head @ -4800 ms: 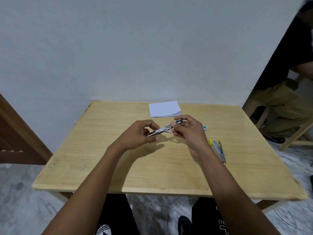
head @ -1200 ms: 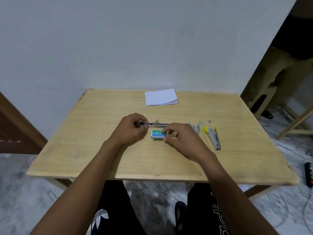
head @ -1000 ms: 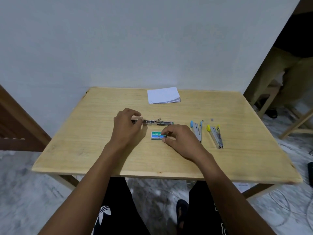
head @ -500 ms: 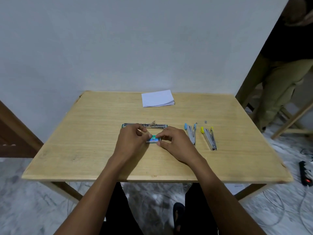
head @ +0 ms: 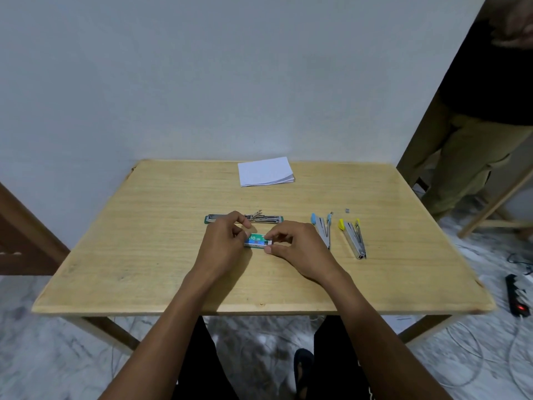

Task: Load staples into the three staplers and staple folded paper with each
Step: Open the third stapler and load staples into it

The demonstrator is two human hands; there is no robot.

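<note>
A small green staple box lies on the wooden table between my hands. My left hand pinches its left end and my right hand pinches its right end. Just behind the hands a green stapler lies flat, swung fully open. To the right lie a blue stapler and a yellow stapler, both partly open. A stack of folded white paper sits at the table's far edge.
A tiny loose piece lies behind the yellow stapler. A person in olive trousers stands at the right, beside a wooden frame. A black power strip and cables lie on the marble floor.
I have set the green stapler down open on the table. My left hand left it and joined my right hand on the staple box. The person at the right has stood up.
</note>
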